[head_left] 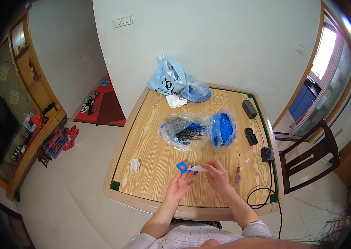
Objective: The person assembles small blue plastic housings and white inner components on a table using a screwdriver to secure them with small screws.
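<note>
1. The right hand (216, 174) pinches a white tube (200, 168) between thumb and fingers, its narrow tip pointing left at the blue square (179, 164), perhaps for fine aim; whether they touch, I cannot tell.
2. The left hand (179, 187) holds that square at its fingertips above the table's (154, 182) near side, seemingly to leave its face and round hole uncovered.
3. The left palm turns upward; the right hand bends inward, knuckles up. Both forearms slant in from the near edge.
4. Beyond, open bags of black parts (189, 133) and blue pieces (223, 129) sit probably within reach.
</note>
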